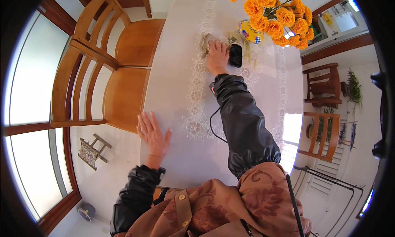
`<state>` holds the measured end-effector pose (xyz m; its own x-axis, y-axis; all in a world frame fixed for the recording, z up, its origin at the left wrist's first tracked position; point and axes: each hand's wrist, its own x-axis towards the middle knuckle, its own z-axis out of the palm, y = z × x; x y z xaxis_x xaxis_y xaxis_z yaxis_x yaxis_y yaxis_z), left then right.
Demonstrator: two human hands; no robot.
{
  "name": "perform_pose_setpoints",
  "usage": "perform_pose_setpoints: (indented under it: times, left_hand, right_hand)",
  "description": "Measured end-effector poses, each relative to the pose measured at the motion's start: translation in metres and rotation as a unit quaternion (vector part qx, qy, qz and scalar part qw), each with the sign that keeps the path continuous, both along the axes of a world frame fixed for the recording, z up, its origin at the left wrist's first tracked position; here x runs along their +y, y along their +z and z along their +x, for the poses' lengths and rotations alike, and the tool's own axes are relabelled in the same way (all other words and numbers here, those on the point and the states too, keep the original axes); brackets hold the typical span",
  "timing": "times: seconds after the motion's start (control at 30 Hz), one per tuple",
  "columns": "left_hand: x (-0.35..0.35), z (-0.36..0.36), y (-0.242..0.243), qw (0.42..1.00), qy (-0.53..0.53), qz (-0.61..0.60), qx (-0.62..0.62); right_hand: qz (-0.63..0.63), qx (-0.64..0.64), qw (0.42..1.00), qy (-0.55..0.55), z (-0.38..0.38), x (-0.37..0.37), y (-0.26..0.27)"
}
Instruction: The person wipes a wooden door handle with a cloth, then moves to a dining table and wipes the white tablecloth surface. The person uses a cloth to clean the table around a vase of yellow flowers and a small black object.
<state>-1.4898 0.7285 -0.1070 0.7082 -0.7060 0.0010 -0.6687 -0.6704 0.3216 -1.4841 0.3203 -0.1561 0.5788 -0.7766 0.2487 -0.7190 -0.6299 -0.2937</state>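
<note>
My right hand [218, 58] reaches far across the table and rests on a crumpled beige cloth [205, 43], its fingers bent over the cloth's right part. Whether it grips the cloth or only presses on it, I cannot tell. Just right of this hand lies a small black object [235, 55] on the white table with a floral-patterned cover [179, 156]. My left hand [154, 136] is spread at the table's left edge, holding nothing. A thin black cable [211, 126] curves out beside my right sleeve.
A yellow patterned vase [251, 33] with orange flowers [285, 17] stands beyond the black object. Wooden chairs [123, 98] adjoin the table's left edge; another chair [324, 136] stands at right. A folding stool [91, 152] is on the floor at left.
</note>
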Motion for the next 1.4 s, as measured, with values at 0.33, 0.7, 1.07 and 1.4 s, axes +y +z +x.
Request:
perform_pose_setpoints:
  times: [0.33,0.7,1.07,1.4]
  left_hand:
    - [-0.008,0.042,-0.020,0.997,-0.048,0.057,-0.014]
    - [-0.009,0.044,-0.014,0.997,-0.050,0.061,0.005]
    - [-0.006,0.036,-0.005,0.998,-0.041,0.017,-0.051]
    - [0.014,-0.004,-0.024,0.997,0.018,0.048,-0.060]
  right_hand:
    - [-0.041,0.007,0.989,-0.139,0.000,-0.067,-0.009]
    - [-0.046,0.049,0.996,0.066,0.136,-0.048,-0.017]
    - [-0.020,0.027,0.949,0.314,0.059,0.122,0.002]
    - [0.034,0.027,0.921,0.386,-0.141,0.233,0.018]
